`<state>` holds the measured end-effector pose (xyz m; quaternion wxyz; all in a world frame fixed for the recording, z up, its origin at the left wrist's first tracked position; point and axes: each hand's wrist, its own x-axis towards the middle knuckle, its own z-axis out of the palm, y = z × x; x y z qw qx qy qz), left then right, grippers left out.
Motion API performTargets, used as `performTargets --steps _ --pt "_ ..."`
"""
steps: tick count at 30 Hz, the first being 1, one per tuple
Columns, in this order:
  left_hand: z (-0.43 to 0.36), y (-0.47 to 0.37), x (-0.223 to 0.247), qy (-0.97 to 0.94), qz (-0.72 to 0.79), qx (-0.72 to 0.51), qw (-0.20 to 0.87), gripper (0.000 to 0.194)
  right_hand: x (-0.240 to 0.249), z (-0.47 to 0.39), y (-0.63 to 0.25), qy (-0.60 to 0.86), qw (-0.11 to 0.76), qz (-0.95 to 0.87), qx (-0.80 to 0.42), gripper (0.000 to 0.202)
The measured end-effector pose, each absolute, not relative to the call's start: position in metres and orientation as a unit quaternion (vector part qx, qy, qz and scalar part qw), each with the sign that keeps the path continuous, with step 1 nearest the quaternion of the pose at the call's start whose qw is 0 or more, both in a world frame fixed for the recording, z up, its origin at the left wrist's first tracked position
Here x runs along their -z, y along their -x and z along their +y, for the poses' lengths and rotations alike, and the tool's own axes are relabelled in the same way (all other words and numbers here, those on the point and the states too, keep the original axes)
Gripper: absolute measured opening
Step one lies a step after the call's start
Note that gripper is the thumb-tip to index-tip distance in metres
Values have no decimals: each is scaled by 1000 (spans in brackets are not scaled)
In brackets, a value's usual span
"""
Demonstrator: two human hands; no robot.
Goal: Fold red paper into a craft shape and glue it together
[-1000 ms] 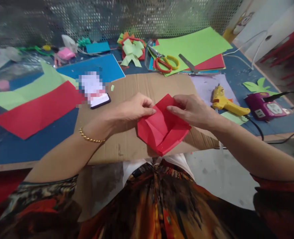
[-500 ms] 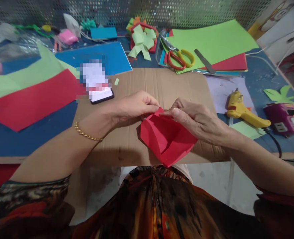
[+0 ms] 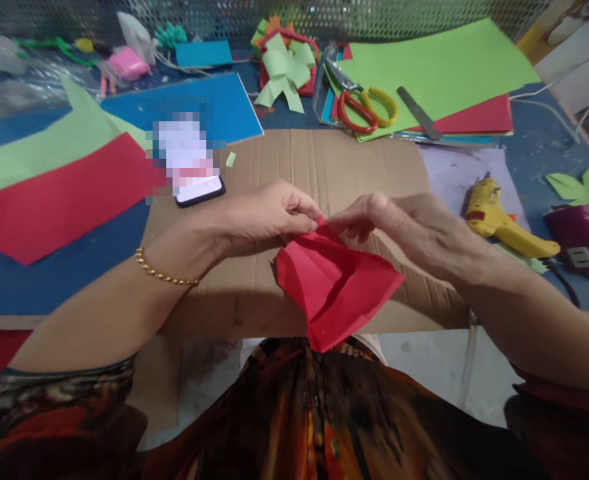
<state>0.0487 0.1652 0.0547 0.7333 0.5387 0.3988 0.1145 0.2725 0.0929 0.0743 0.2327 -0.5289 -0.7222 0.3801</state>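
A folded red paper piece (image 3: 334,280) hangs over the front edge of the cardboard, its hollow side facing up. My left hand (image 3: 279,210) pinches its top corner between thumb and fingers. Just right of that corner is my right hand (image 3: 394,227), with its thumb lifted and its fingers partly extended. Its fingertips are at the paper's upper edge, and nothing is gripped between thumb and fingers.
Cardboard (image 3: 294,160) covers the blue table's middle. A phone (image 3: 199,190) and red sheet (image 3: 64,200) lie left. Behind are scissors (image 3: 364,110), a metal blade (image 3: 419,113) and green paper (image 3: 439,73). A yellow glue gun (image 3: 509,223) and purple box (image 3: 582,240) are right.
My right thumb has come off the red paper and the hand has opened and shifted slightly right. The paper's lower end has swung toward me. My left hand keeps its pinch.
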Motion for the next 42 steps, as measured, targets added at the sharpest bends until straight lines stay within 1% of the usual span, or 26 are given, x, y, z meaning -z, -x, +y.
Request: performTargets --steps 2,3,5,8,11,14,15,17,18,20,21,22,24,27,32,37,42 --pt "165 -48 -55 -538 392 -119 737 15 -69 102 -276 541 277 -697 -382 55" --pt "165 -47 -56 -540 387 -120 738 16 -67 107 -276 541 281 -695 -382 48" --pt "164 -47 -59 -550 382 -117 734 24 -62 114 -275 541 256 -702 -386 40" --pt "162 -48 -64 -572 385 -111 716 36 -56 115 -271 533 209 -704 -420 42" --pt "159 -51 -65 -595 395 -105 692 38 -54 110 -267 526 200 -696 -446 41" --pt "157 -54 -63 -604 394 -109 685 34 -53 106 -266 530 212 -692 -442 36" --pt "156 -54 -62 -603 392 -112 686 29 -52 105 -266 534 217 -692 -435 34" --pt "156 -53 -63 -604 393 -114 684 11 -52 103 -266 543 218 -692 -422 31" --pt "157 -53 -64 -612 395 -107 677 12 -52 103 -266 548 216 -693 -416 30" --pt "158 -51 -68 -644 400 -77 647 33 -52 103 -265 556 215 -696 -401 26" --pt "159 -50 -71 -666 401 -56 627 38 -52 102 -265 556 216 -700 -392 24" --pt "161 -49 -73 -687 401 -34 606 39 -52 102 -264 554 218 -706 -383 23" --pt "163 -48 -75 -715 403 -4 571 32 -52 101 -264 547 226 -716 -370 22" --pt "166 -47 -73 -720 412 1 559 24 -49 99 -263 539 248 -713 -373 16" --pt "166 -48 -69 -704 414 -14 577 19 -43 96 -263 509 322 -704 -377 12" --pt "166 -48 -70 -680 417 -12 603 14 -43 96 -264 465 338 -729 -371 8" --pt "168 -46 -68 -659 395 -13 640 14 -42 96 -268 431 344 -760 -344 11"
